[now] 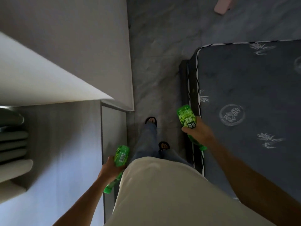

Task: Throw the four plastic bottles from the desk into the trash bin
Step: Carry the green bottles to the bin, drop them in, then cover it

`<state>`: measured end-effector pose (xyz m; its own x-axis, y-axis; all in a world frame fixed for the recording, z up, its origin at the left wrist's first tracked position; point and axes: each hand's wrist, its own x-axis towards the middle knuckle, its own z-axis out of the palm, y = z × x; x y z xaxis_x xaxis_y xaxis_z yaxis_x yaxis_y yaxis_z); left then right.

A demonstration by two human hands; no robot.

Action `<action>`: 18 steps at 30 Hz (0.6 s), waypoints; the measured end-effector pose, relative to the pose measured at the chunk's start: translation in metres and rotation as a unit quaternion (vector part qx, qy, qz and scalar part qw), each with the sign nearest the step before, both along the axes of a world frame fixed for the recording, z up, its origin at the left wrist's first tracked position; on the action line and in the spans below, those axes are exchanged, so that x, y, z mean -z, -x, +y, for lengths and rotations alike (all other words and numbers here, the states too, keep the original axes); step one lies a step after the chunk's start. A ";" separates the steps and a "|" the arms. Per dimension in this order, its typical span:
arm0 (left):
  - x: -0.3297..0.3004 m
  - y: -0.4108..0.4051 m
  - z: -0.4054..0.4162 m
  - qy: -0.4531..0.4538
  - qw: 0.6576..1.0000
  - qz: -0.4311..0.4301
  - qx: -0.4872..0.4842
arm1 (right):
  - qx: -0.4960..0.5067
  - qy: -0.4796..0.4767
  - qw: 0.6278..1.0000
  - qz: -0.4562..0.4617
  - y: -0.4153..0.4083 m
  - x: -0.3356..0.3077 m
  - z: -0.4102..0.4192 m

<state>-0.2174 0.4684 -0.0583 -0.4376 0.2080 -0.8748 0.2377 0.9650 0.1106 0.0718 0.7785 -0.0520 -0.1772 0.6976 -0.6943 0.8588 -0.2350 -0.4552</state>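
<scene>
Bottles ride one per hand down a narrow dim aisle. At left, beside the pale cabinet (112,128), the left hand (110,168) clasps a green bottle (121,155) cap-down; brushing that edge could knock it loose. The right hand (197,130) clasps another green bottle (186,116) over the mattress (244,95) corner, which might snag it. No trash bin shows yet.

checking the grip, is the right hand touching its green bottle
Touching: the head view shows the right hand wrapped around the green bottle.
</scene>
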 end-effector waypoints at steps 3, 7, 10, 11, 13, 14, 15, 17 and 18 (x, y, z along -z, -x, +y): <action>0.003 0.026 0.052 -0.010 1.000 0.001 0.003 | -0.004 0.013 1.000 -0.028 0.008 0.006 0.016; 0.001 0.051 0.140 -0.057 0.998 -0.014 0.025 | 0.055 0.052 0.995 -0.061 -0.002 0.006 0.026; -0.004 0.062 0.211 -0.098 0.995 -0.015 0.031 | 0.099 0.066 0.990 -0.075 -0.014 0.001 0.030; -0.006 0.065 0.235 -0.114 0.993 -0.013 0.029 | 0.108 0.074 0.989 -0.076 -0.019 -0.001 0.032; -0.009 0.070 0.282 -0.140 0.989 -0.006 0.038 | 0.109 0.096 0.985 -0.092 -0.027 -0.001 0.042; -0.011 0.073 0.304 -0.149 0.988 -0.006 0.043 | 0.104 0.106 0.983 -0.105 -0.030 -0.001 0.048; -0.012 0.075 0.326 -0.154 0.987 -0.009 0.044 | 0.107 0.111 0.982 -0.113 -0.033 0.000 0.055; -0.014 0.081 0.367 -0.165 0.985 -0.009 0.041 | 0.129 0.115 0.978 -0.117 -0.034 0.004 0.077; -0.014 0.084 0.385 -0.169 0.985 -0.006 0.041 | 0.136 0.119 0.977 -0.116 -0.033 0.007 0.091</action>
